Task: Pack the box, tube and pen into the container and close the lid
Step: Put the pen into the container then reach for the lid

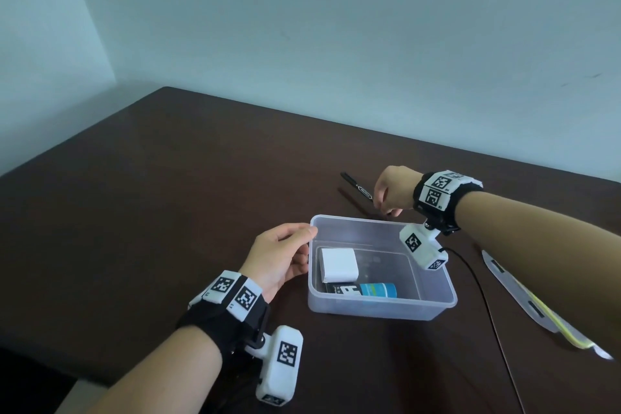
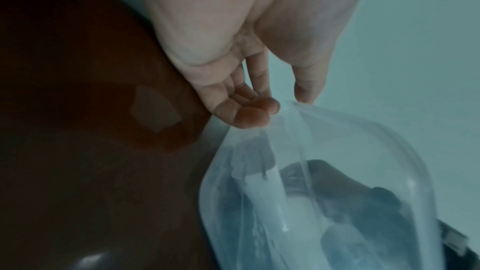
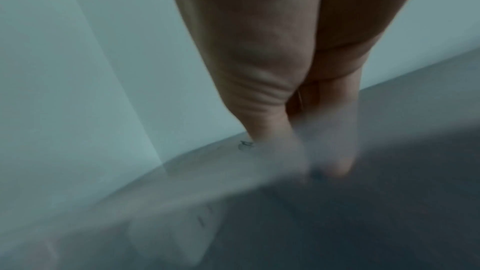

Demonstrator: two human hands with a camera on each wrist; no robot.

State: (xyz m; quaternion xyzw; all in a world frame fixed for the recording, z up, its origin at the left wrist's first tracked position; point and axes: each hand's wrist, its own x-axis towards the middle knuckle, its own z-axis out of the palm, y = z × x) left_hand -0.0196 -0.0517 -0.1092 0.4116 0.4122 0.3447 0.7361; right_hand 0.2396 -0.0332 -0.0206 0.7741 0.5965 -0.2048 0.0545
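A clear plastic container (image 1: pixel 383 307) stands open on the dark table. Inside it lie a white box (image 1: pixel 337 264) at the left and a blue and black tube (image 1: pixel 366 289) along the near wall. My left hand (image 1: pixel 307 245) grips the container's far left corner, thumb on the rim and fingers on the outer wall; the left wrist view shows that hand (image 2: pixel 283 104) on the container's rim (image 2: pixel 350 130). Just beyond the container, my right hand (image 1: pixel 386 203) pinches a black pen (image 1: pixel 357 184), which hangs slightly above its shadow on the table. The right wrist view is blurred.
The container's lid (image 1: pixel 537 309), white with a yellow-green edge, lies flat on the table to the right, under my right forearm. A thin black cable (image 1: pixel 484 296) runs from the right wrist camera across the table. A pale wall borders the table's far edge.
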